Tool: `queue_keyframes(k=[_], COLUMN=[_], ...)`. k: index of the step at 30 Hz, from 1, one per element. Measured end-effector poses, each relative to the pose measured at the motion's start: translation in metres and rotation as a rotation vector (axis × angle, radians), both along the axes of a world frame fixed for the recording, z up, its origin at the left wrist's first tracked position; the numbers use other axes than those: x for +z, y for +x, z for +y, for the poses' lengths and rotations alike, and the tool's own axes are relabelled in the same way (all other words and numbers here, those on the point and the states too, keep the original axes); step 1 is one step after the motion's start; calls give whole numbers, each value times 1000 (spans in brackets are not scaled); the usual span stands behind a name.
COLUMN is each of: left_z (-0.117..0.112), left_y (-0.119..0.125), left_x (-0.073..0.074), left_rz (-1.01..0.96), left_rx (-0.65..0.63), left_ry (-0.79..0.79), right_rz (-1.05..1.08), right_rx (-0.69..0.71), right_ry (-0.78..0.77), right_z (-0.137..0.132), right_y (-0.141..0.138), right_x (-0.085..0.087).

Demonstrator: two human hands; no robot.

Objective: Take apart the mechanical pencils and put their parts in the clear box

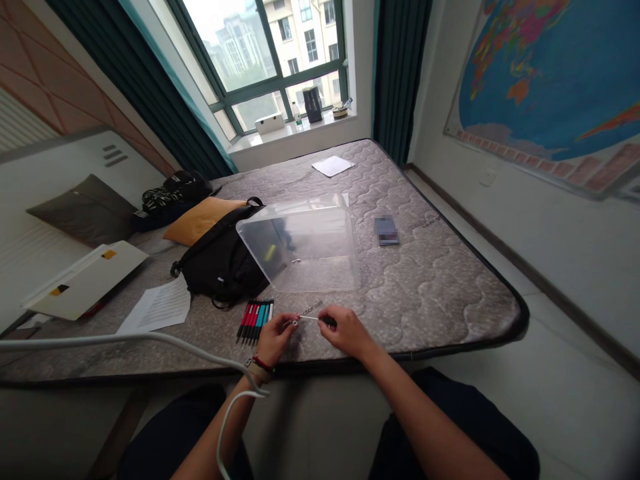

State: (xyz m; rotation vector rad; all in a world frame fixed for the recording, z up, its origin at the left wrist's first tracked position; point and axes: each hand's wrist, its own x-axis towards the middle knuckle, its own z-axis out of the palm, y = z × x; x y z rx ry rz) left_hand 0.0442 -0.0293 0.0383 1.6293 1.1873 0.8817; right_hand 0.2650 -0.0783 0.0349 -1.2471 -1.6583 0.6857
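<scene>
My left hand (274, 339) is closed in a pinch on a small pen part, whose round white end shows at the fingertips. A thin white rod that looks like a pen refill (309, 318) spans the gap between my two hands. The fingers of my right hand (347, 329) are closed around its other end, with a dark piece showing between them. Just left of my left hand, several pens (255, 321) lie side by side, with red, teal and white barrels and black tips. Both hands are over the mattress near its front edge.
A clear plastic bin (320, 267) lies on its side on the mattress (425, 293), with small items inside. Left of it are a black backpack (220, 257), printed paper (160, 305) and a white box (85, 277). A white cable (150, 337) crosses above my left forearm.
</scene>
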Motion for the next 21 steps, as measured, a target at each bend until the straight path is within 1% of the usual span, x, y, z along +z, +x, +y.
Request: queue_keyframes(k=[4, 7, 9, 11, 15, 18, 21], left_z=[6, 10, 11, 11, 9, 6, 3], left_y=[4, 4, 4, 3, 4, 9, 15], left_x=[-5, -10, -10, -8, 2, 8, 9], left_rz=[24, 47, 100, 199, 419, 484, 504], left_rx=[10, -4, -27, -49, -101, -155, -209], left_ry=[4, 22, 58, 124, 292, 390, 438], right_rz=[-7, -19, -25, -35, -60, -73, -97], right_rx=[20, 1, -12, -11, -4, 5, 30], right_ry=[22, 14, 10, 6, -10, -20, -21], right_z=[-4, -4, -3, -2, 0, 1, 2], right_y=[-2, -3, -3, -3, -3, -3, -3], right_x=[4, 3, 1, -1, -5, -8, -12])
